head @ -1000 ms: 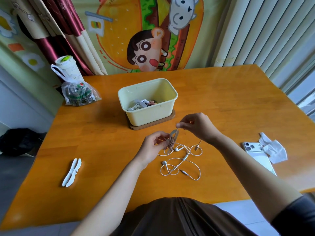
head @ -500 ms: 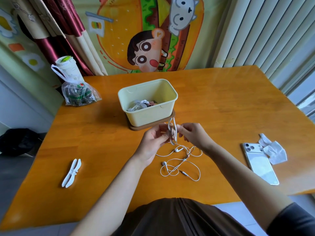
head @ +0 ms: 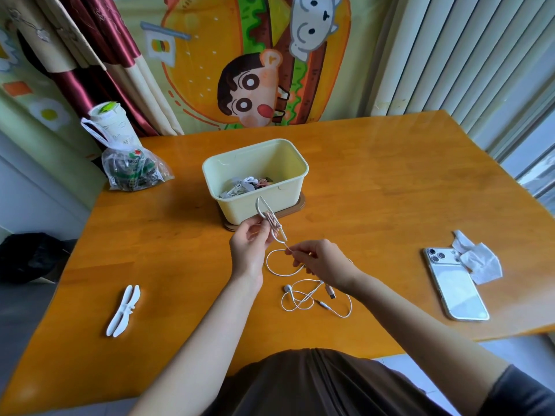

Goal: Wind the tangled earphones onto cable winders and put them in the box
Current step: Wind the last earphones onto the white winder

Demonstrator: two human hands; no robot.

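Winding in progress, only a few turns on!
Left fingers point(head: 261, 228) pinch the flat white plastic cable winder point(head: 270, 219); right fingers point(head: 295, 254) pinch the thin white wired earphones point(head: 287, 287) just below it. Most cord lies loose on the orange wooden table point(head: 390, 190). Wound sets fill the pale yellow plastic box point(head: 297, 187), and a spare white winder point(head: 123, 310) waits.

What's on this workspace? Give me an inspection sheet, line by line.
Surface: glossy wooden table.
Job's things: cable winder, partly wound, raised in front of the box; box stands on a brown base, wound sets inside; spare winder lying at left.
Clutter: phone, crumpled tissue, bagged cup.
Grippers: left hand grips the cable winder; right hand pinches the earphones cable just below it.
Cables: earphones, loose loops on the table by the right wrist.
Surroundings: curtain, cartoon hanging, blinds.
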